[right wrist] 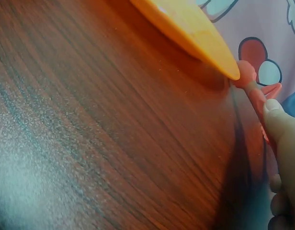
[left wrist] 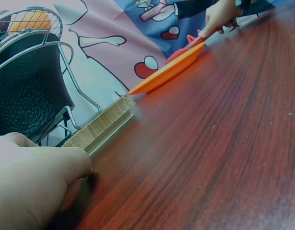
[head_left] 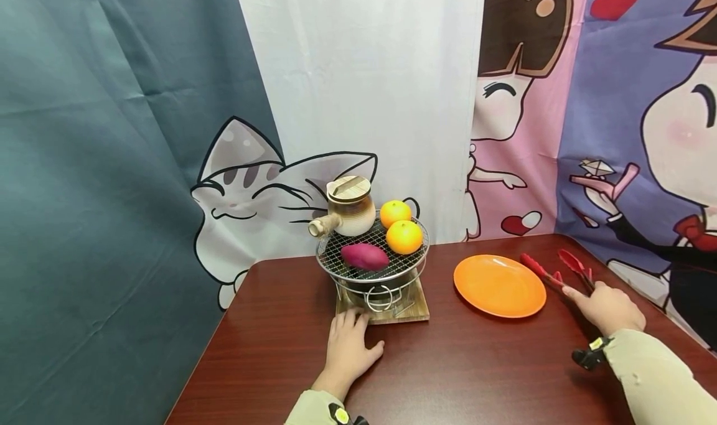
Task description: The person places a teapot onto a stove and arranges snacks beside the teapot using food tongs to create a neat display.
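My right hand (head_left: 609, 310) grips a pair of red-tipped tongs (head_left: 577, 269) just right of the orange plate (head_left: 498, 286). Their two red heads stand spread apart; the thumb lies along one arm in the right wrist view. My left hand (head_left: 348, 350) lies with loosely spread fingers at the front left edge of the wooden board (head_left: 414, 313) under a small stove. On the stove's round wire grill (head_left: 336, 264) sit a purple sweet potato (head_left: 365, 257), two oranges (head_left: 404, 237) (head_left: 395, 213) and a clay teapot (head_left: 358, 216) with a wooden lid and side handle.
The reddish-brown table (head_left: 269, 350) ends at a cartoon-printed cloth (head_left: 392, 101) behind and at the sides. In the left wrist view the dark stove body (left wrist: 32, 86) and its wire frame rise close above the left hand.
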The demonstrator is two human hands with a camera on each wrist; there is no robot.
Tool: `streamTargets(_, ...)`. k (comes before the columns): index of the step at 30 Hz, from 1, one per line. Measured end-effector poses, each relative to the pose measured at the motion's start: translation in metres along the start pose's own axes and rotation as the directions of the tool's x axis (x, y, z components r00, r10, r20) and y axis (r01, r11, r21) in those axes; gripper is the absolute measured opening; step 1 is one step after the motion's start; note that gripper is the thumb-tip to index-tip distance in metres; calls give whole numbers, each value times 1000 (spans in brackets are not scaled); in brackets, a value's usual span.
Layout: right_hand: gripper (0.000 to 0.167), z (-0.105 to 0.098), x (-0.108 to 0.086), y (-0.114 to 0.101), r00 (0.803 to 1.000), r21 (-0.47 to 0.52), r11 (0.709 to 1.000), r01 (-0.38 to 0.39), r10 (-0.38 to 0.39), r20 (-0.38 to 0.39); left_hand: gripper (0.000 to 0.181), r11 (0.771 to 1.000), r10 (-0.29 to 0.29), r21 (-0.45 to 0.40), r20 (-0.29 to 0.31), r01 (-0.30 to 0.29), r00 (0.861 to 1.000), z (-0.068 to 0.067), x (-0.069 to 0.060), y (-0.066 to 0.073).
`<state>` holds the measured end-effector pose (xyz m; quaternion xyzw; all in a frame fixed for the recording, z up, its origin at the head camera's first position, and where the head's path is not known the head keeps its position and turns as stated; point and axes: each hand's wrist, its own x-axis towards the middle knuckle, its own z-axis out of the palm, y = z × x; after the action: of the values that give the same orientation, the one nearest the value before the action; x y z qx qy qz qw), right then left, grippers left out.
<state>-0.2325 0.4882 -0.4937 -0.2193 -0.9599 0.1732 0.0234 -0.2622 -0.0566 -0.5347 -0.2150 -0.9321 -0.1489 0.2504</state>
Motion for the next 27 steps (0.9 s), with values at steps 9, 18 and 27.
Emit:
streamTargets(9,105,12,-8,2,998,-31,1000,0,-1,-56,51,1000,7,1,-18,-7,1000,0,-2,1)
streamTargets(18,93,16,-38,-20,976,-2,1000,-16,15,-218,52,1000,14,14,-28,-14,999,1,1,-1)
streamTargets(27,91,12,-45,-28,976,-5,1000,-21,19,-216,53,1000,-8,10,25,8,1000,2,0,-2)
